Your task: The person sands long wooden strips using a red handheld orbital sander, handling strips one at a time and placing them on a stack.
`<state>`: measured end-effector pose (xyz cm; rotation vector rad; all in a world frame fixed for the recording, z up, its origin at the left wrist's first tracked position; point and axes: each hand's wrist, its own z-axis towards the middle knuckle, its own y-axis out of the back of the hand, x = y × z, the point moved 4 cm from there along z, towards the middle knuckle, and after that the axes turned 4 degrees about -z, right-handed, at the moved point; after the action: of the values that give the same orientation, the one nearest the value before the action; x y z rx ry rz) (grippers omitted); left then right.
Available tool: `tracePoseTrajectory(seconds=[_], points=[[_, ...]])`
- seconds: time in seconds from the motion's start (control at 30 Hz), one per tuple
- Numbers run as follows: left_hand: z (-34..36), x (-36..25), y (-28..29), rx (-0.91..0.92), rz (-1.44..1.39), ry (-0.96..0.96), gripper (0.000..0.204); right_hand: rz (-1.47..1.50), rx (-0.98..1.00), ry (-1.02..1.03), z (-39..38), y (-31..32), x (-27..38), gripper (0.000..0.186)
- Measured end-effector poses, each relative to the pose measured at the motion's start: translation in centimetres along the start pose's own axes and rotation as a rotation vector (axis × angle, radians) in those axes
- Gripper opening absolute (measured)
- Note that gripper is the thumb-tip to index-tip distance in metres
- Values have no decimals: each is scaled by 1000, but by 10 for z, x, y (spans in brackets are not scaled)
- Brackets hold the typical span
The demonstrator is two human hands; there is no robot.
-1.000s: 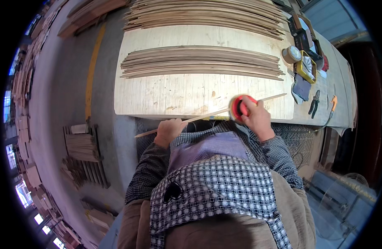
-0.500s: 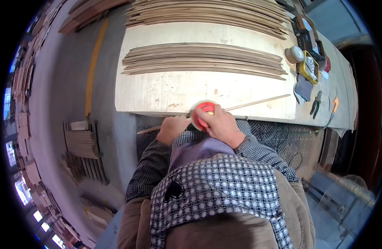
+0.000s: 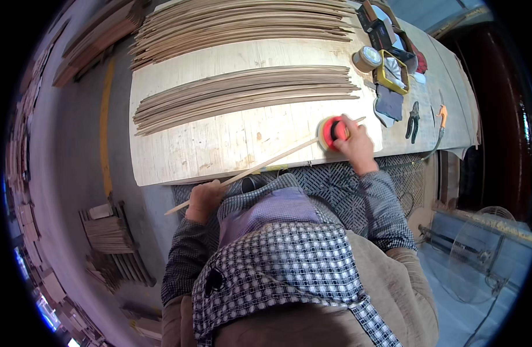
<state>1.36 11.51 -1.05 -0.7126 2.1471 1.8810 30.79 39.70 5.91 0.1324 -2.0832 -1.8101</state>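
Observation:
My left hand [image 3: 205, 198] is closed around the lower-left end of a long, pale wooden strip [image 3: 276, 158], just off the table's front edge. The strip runs diagonally up to the right over the pale wooden board [image 3: 162, 159] on the table. My right hand [image 3: 356, 144] grips a round red pad tool [image 3: 328, 130] with a black centre and pale rim, held on the strip near its right end; the underside is hidden. Behind lie a bundle of thin strips [image 3: 243, 92] and a larger bundle [image 3: 243, 26] at the back.
At the right are a tin [image 3: 367, 58], yellow basket [image 3: 393, 72], black boxes [image 3: 381, 34], dark pad [image 3: 388, 103], pliers [image 3: 414, 121] and orange air gun [image 3: 443, 115]. A fan [image 3: 474, 260] stands lower right. Racks of strips [image 3: 109, 231] and timber [image 3: 95, 40] are at the left.
My right hand moved the red pad leftward along the strip to near my left hand, then back rightward toward the far end. The view has tilted and shifted slightly.

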Motion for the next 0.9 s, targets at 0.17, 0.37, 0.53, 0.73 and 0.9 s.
tracePoseTrajectory(seconds=[0.17,0.37,0.53,0.73,0.9], points=[[-6,12,-14,-112,21,27,23,-79,-155,227,57,-22,-88,30],[-7,3,-19,-138,171,-119,14,-55,-197,538,34,-56,-23,33],[-1,-12,-1,-120,107,-98,15,-193,-191,717,-26,-85,87,38],[2,1,-8,56,22,-47,25,343,23,788,-91,-75,152,45],[2,-4,4,95,-94,38,27,332,44,725,-67,-84,109,50]])
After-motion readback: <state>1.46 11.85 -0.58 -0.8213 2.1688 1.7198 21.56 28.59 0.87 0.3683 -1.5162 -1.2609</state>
